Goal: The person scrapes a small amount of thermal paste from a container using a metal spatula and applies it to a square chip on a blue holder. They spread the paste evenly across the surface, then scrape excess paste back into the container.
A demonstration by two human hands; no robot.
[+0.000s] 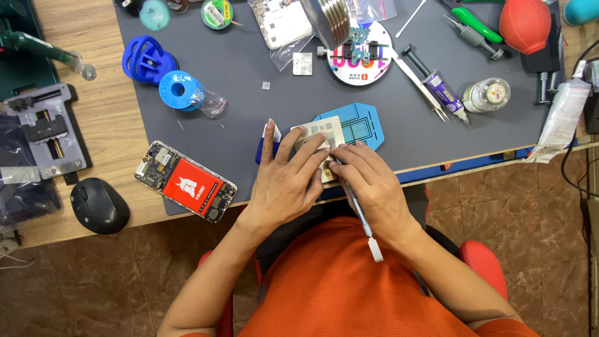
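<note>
I see my left hand (286,184) lying flat, fingers spread and pressing down on a pale metal stencil plate (319,132), which sits at about one o'clock from the palm, on the near edge of the grey mat (249,75) and overlapping a blue hexagonal base (360,122). My right hand (369,182) is curled closed around a thin metal tool (360,212), its tip touching the plate at eleven o'clock from that hand. An opened phone (186,181) lies well apart at nine o'clock.
</note>
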